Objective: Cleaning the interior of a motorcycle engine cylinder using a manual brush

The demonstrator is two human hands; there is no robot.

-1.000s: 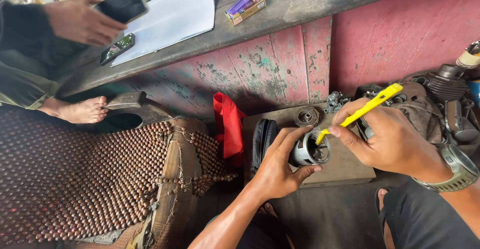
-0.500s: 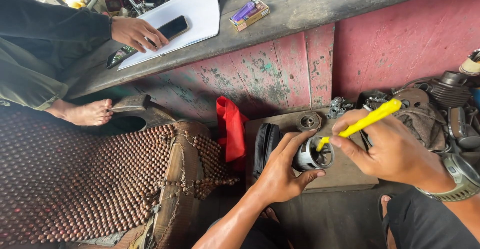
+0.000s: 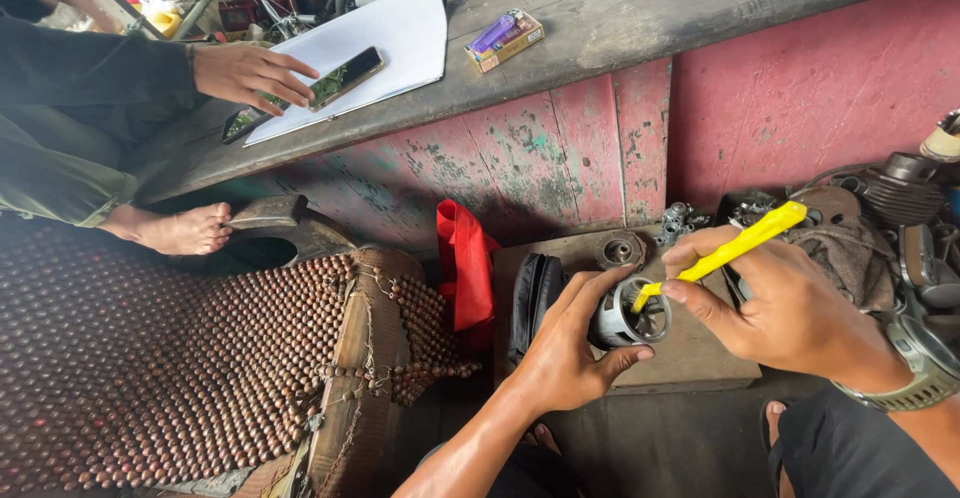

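Head view showed the left hand (image 3: pixel 565 358) wrapped around a short metal cylinder (image 3: pixel 628 316) — a piston-like part with its open end turned up and to the right, toward the other hand. It sat low over the near edge of a wooden block (image 3: pixel 690 353) on the floor, just in front of the red wall. The right hand (image 3: pixel 775 308) was closed on a yellow-handled tool (image 3: pixel 735 246), pinched between thumb and fingers. The tool's long axis ran from upper right down to lower left, and its tip met the cylinder's open rim. So the part lay directly left of and below the right hand, both hands nearly touching across it. At the bench's far left corner another person's hand (image 3: pixel 245 73) rested on a phone (image 3: pixel 345 78) lying on white paper (image 3: pixel 390 38) — well apart from the work.
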